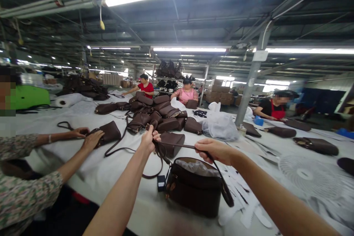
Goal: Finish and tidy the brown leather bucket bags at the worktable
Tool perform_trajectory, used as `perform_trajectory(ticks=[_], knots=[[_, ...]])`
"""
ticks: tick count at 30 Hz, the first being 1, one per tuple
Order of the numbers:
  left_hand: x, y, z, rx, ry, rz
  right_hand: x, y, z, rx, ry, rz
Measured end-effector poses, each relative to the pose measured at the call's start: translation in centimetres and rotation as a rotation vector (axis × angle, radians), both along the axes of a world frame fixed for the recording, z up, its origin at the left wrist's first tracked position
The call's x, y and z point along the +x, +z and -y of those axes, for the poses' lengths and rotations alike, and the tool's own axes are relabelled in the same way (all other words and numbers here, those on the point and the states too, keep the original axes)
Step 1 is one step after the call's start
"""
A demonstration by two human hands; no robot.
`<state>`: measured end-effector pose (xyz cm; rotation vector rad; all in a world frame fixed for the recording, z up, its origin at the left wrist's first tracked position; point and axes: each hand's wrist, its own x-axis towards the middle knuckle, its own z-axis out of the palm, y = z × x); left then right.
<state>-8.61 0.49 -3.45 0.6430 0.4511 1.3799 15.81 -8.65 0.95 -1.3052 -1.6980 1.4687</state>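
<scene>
Between my two hands a dark brown bag strap [177,144] is stretched nearly level. My left hand [149,140] pinches it at one end, close to the heap of bags. Farther along, my right hand [211,150] is closed round the strap, and the rest hangs in a loop on the right. Below stands a dark brown handbag [193,191], upright with its top open and pale filling inside. A small black tag [161,183] lies at the bag's left side. Another brown bag [171,143] lies just behind the strap.
A pile of brown bags [157,112] covers the table's middle. At left, a co-worker's hands [92,138] touch a bag. A white fan [304,173], paper pieces and a clear plastic bag [221,125] are on the right. A grey post [253,81] rises behind; other people sit across.
</scene>
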Motion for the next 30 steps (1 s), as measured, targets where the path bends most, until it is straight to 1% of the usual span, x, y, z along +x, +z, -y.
perform_trajectory(ticks=[2,3,5,6,8,9,11,13,15,17,20,22,24,26,27,28,30], knots=[[0.1,-0.1,0.6,0.01,-0.027,-0.049,1.0,0.2,0.3,0.019,-0.046,0.002],[0.5,-0.1,1.2,0.023,-0.065,-0.089,1.1,0.3,0.6,0.039,-0.064,0.003],[1.8,0.1,2.8,0.096,-0.151,-0.243,0.7,0.4,1.0,0.086,-0.089,0.012],[2.6,0.3,3.6,0.201,-0.192,-0.401,0.4,0.5,1.1,0.115,-0.088,0.03],[4.2,0.9,4.8,0.411,-0.216,-0.705,-0.4,0.7,1.0,0.148,-0.083,0.057],[5.0,1.2,5.3,0.495,-0.257,-0.788,-0.7,0.8,0.9,0.152,-0.069,0.062],[6.0,1.8,5.8,0.599,-0.365,-0.861,-1.2,0.8,0.8,0.143,-0.073,0.093],[6.3,2.1,6.2,0.645,-0.445,-0.895,-1.3,0.6,0.9,0.145,-0.079,0.128],[6.2,2.1,6.3,0.664,-0.47,-0.962,-1.0,0.2,1.2,0.153,-0.069,0.14],[5.9,2.0,6.3,0.673,-0.472,-1.034,-0.3,-0.1,1.3,0.157,-0.031,0.136],[5.6,1.7,5.9,0.665,-0.496,-1.097,1.0,-0.1,1.6,0.188,0.018,0.168],[5.6,1.5,5.5,0.631,-0.537,-1.085,1.4,0.2,1.9,0.296,0.003,0.247],[5.9,1.6,5.2,0.59,-0.568,-1.05,1.2,0.5,2.2,0.51,-0.005,0.362],[6.2,1.9,5.0,0.569,-0.591,-1.029,0.5,0.6,2.2,0.753,0.043,0.481],[6.4,2.0,4.9,0.563,-0.592,-1.017,0.0,0.6,2.1,0.842,0.068,0.539],[6.5,2.1,4.9,0.559,-0.59,-0.998,-0.4,0.6,1.9,0.899,0.074,0.6],[6.7,2.3,4.8,0.551,-0.593,-0.944,-1.1,0.5,1.4,0.941,0.042,0.727]])
